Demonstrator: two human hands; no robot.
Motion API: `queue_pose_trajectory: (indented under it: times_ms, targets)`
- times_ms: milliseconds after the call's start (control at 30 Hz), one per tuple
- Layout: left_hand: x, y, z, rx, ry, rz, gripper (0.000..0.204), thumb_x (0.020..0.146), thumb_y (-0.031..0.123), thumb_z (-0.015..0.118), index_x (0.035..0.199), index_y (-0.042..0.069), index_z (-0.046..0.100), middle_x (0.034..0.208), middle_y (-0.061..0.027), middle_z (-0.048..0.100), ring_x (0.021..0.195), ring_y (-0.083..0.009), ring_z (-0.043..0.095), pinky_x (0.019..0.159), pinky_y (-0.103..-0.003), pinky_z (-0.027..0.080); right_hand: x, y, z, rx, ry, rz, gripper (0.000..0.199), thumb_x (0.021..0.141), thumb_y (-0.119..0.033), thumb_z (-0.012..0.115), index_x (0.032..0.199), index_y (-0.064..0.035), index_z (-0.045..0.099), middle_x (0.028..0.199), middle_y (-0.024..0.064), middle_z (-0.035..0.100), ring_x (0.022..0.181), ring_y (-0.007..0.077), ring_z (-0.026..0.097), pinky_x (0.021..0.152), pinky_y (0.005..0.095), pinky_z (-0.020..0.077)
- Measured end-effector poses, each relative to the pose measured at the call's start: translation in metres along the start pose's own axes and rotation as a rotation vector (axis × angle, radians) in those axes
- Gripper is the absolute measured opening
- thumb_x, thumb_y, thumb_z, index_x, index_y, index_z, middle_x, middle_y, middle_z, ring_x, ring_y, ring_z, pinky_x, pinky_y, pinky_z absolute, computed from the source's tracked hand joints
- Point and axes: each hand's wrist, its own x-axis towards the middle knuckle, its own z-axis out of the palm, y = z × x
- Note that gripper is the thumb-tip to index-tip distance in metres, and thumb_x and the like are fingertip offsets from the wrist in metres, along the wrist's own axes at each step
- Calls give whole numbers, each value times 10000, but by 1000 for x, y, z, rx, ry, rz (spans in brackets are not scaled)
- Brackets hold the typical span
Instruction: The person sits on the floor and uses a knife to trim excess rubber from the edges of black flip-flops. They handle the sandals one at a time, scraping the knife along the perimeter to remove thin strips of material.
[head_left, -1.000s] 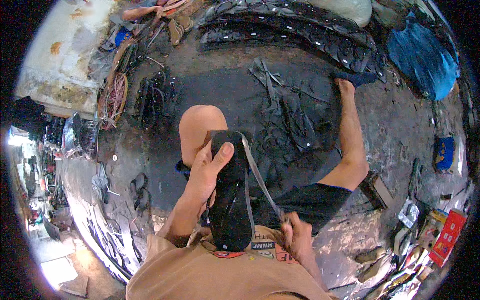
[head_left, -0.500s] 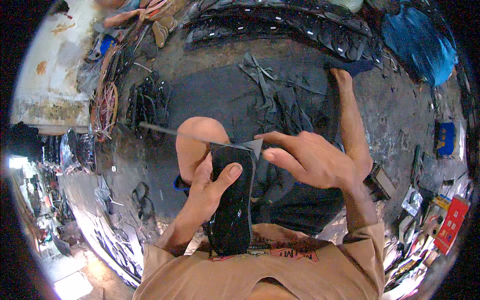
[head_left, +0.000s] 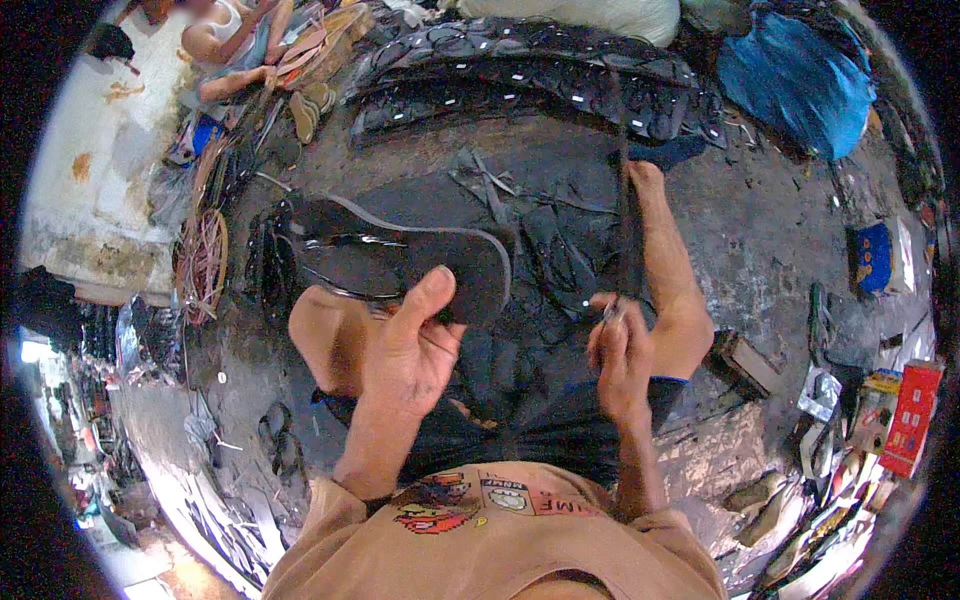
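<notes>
My left hand grips a black sandal by its near edge, with the thumb on top. The sandal lies sideways in the air, with glossy straps across its toe end at the left and a grey rim round its edge. To the right, my right hand is closed around the handle of a long-bladed knife. The knife's dark, blurred blade points away from me, apart from the sandal. Black cut scraps lie on the dark floor mat beyond my hands.
Rows of black sandals stand at the far side. A blue plastic bag sits far right. A wooden block and red box lie right. Another person sits far left beside bundled strips.
The sandal has moved away from my body and turned sideways. My right hand has drawn the knife off its end and to the right, turning the blade away from me. A trimmed strip no longer shows.
</notes>
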Motion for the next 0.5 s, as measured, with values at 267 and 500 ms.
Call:
queue_pose_trajectory:
  times_ms: [267,500]
  targets:
    - [-20,-30,11,-114,78,-150,198,990,174,724,1175,112,684,1129,-48,751,1007,-186,735,854,-351,647,-140,-6,-26,-379,-221,183,339,1017,-352,554,1173,-72,666,807,219,687,746,441,700,686,472,543]
    - [-38,-47,-25,52,55,-173,324,968,86,722,1273,124,621,1161,-54,732,987,-238,734,818,-426,657,-76,-11,-39,-531,-199,0,291,999,-343,629,1050,-57,631,776,206,637,731,429,662,645,473,501]
